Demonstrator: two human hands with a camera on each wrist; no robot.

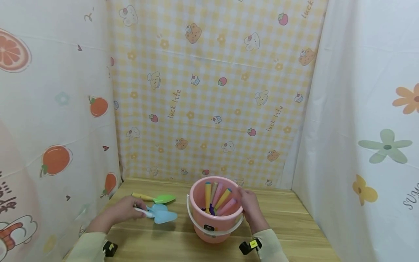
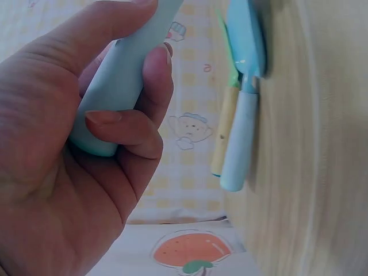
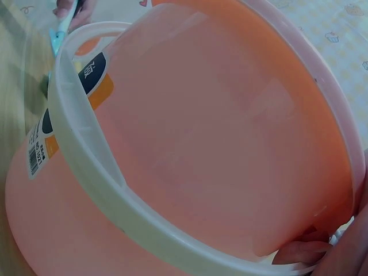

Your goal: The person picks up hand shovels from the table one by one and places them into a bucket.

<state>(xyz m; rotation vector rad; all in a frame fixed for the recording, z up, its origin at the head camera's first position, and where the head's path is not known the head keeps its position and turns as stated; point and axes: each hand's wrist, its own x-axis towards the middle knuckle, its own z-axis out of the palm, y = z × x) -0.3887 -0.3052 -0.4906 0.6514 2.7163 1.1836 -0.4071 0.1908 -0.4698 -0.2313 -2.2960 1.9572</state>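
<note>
My left hand grips a light blue toy trowel by its handle, to the left of the bucket. In the left wrist view the fingers curl round that smooth handle. Close by lie a second light blue trowel and a trowel with a green blade and yellow handle. My right hand holds the right side of a pink bucket at its rim, fingers beside the handle's end. Several tools with yellow, pink and tan handles stand in the bucket, handles up.
The bucket's white carrying handle hangs down across its front, over a dark label. A wood-grain table bears everything. Printed cloths enclose it: yellow checked at the back, white on both sides.
</note>
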